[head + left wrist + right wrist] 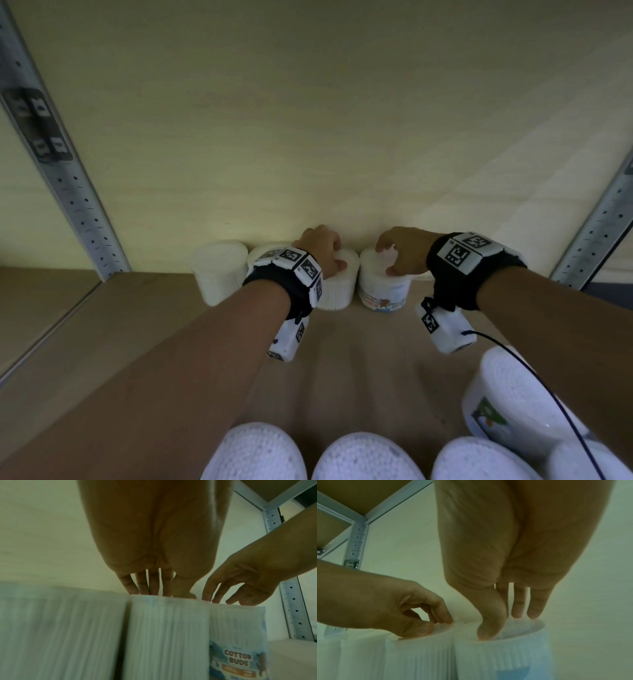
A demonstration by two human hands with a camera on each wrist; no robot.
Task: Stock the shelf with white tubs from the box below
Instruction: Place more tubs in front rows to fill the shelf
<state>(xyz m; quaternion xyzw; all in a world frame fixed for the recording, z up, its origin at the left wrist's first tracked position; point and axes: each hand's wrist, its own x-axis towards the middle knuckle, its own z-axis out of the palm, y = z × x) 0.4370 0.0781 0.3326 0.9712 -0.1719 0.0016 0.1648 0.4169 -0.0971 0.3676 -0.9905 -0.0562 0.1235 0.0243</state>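
Several white tubs stand in a row against the back wall on the wooden shelf [137, 325]. My left hand [339, 255] grips the top of the third tub [337, 291] from above, fingers behind the lid and thumb in front. The left wrist view shows that hand [168, 593] over this ribbed tub [164, 635]. My right hand [387, 258] holds the lid of the fourth tub [383, 291], which has a blue label. In the right wrist view its thumb and fingers [505, 624] span that lid [505, 655]. Both tubs sit on the shelf, side by side.
Two more tubs [219, 270] stand left of my hands at the back. Several tubs [366, 459] fill the near edge, and a labelled one [513, 404] is at right. Perforated metal uprights [78, 198] [596, 233] frame the bay. Bare board lies right of the fourth tub.
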